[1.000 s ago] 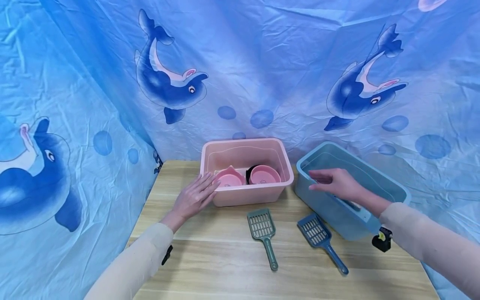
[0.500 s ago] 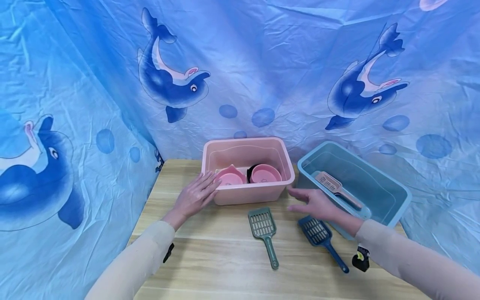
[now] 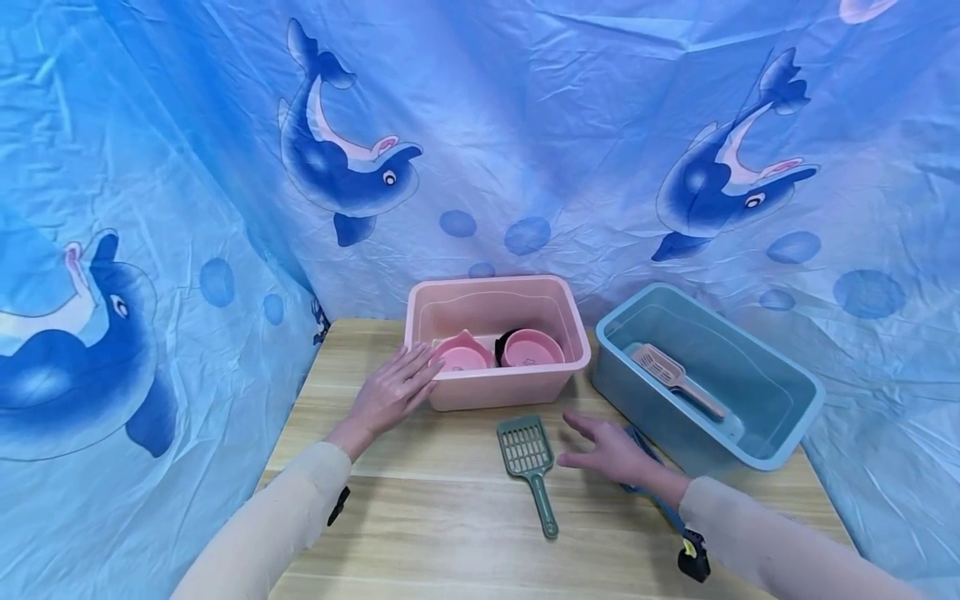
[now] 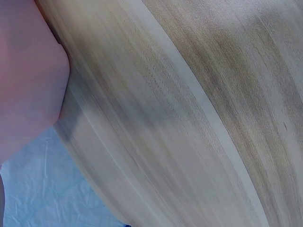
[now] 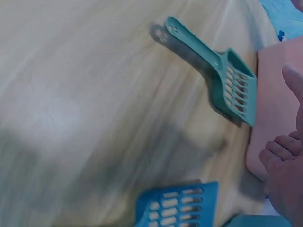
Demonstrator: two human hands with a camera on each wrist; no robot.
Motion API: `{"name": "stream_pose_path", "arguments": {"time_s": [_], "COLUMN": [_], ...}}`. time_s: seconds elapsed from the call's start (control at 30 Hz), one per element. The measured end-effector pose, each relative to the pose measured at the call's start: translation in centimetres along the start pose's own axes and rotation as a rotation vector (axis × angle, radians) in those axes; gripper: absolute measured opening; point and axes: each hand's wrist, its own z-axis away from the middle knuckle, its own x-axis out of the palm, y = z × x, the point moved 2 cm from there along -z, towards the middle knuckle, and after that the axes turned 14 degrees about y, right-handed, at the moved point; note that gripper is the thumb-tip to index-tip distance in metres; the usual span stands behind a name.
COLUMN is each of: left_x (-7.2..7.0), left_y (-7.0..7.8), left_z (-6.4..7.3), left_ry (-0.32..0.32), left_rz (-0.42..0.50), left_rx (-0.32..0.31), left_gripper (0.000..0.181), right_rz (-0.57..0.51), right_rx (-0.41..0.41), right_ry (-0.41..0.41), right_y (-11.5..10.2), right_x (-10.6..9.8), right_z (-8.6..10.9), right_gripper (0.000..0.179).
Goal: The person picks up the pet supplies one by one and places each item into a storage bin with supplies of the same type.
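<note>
My left hand (image 3: 393,390) rests with straight fingers at the front left corner of a pink plastic bin (image 3: 502,393). My right hand (image 3: 611,454) reaches over the table, thumb and fingers spread, holding nothing. Just left of its fingertips lies a green slotted litter scoop (image 3: 534,479). Under the right hand and wrist is a blue litter scoop (image 3: 666,510), mostly covered in the head view; its slotted head (image 5: 177,205) shows in the right wrist view. A pale pink litter scoop (image 3: 678,380) lies inside the blue bin (image 3: 663,421).
Two pink bowls sit in the pink bin, the left bowl (image 3: 461,354) with an ear-shaped rim and the right bowl (image 3: 532,348) beside something black. Both bins stand at the back of the wooden table (image 3: 420,517). A dolphin-print curtain (image 3: 480,125) hangs behind and at the sides.
My right hand has moved from over the blue bin down and left, to above the blue scoop beside the green one. The left hand stays at the pink bin's corner.
</note>
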Motion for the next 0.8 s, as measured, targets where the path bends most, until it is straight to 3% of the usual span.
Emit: {"name": "stream_pose_path", "arguments": {"time_s": [0.27, 0.8], "left_x": [0.1, 0.2], "left_y": [0.1, 0.0], "left_z": [0.0, 0.3], "left_ry": [0.009, 0.005], "left_rz": [-0.010, -0.011], "left_rx": [0.004, -0.008], "left_gripper": [0.054, 0.052], "right_rz": [0.006, -0.020], "right_rx": [0.092, 0.036], "right_ry": [0.035, 0.044], "right_y": [0.1, 1.8], "right_x": [3.7, 7.9], "right_z": [0.9, 2.2], "right_gripper": [0.101, 0.123]}}
